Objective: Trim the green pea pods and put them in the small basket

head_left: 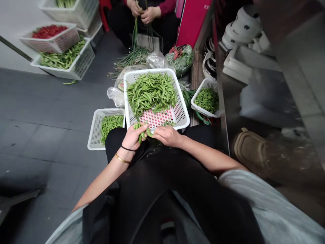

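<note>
My left hand (134, 136) is closed around several green pea pods (143, 135), which stick out between thumb and fingers. My right hand (168, 135) pinches the tip of one pod (149, 132) that reaches across from the left hand. Both hands are above my lap, at the near edge of a white basket (186, 117). A heap of pea pods (152, 91) fills the far part of that basket, and its red-looking slotted bottom shows nearer me. Small green scraps (169, 123) lie by the near rim.
Left of my knee stands a smaller white basket (93, 130) with pea pods. A basket of leafy greens (207, 100) is at right beside a metal counter. Opposite, a person's hands (143, 13) hold long green stalks. Stacked vegetable baskets (83, 61) stand at far left.
</note>
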`<action>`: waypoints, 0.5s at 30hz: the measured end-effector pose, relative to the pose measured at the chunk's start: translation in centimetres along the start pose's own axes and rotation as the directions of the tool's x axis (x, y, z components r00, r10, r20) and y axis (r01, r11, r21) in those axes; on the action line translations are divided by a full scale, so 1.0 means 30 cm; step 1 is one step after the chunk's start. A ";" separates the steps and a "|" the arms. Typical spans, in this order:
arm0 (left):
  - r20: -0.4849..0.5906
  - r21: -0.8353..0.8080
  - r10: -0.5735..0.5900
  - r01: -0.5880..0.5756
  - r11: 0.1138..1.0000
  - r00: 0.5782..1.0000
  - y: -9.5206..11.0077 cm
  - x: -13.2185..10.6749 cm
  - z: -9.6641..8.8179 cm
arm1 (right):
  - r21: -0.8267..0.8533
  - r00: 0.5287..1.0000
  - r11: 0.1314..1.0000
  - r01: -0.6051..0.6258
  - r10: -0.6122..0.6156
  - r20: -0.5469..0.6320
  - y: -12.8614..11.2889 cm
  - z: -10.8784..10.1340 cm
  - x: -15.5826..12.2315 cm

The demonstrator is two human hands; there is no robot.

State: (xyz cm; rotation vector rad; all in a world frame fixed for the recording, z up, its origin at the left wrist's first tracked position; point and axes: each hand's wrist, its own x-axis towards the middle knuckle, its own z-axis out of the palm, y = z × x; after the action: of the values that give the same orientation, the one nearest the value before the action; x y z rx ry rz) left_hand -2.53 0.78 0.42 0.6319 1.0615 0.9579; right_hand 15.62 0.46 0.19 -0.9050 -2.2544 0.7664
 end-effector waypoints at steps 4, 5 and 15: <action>0.120 0.028 -0.049 0.046 0.999 0.992 -0.009 -0.017 -0.010 | 0.232 0.993 0.972 0.017 -0.043 0.111 -0.042 -0.031 0.007; 0.138 0.028 -0.034 0.031 0.999 0.990 -0.010 -0.020 -0.015 | 0.287 0.990 0.957 -0.037 -0.005 0.143 -0.053 -0.033 0.009; 0.195 -0.020 0.003 0.001 1.000 0.981 -0.013 -0.030 -0.031 | 0.486 0.948 0.814 -0.318 0.283 0.147 -0.052 -0.044 0.021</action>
State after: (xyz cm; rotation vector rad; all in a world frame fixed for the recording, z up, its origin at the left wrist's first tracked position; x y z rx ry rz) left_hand -3.40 -0.20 0.15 0.6946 0.8769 0.8872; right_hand 15.52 0.37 2.32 -0.9874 -1.8284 1.4715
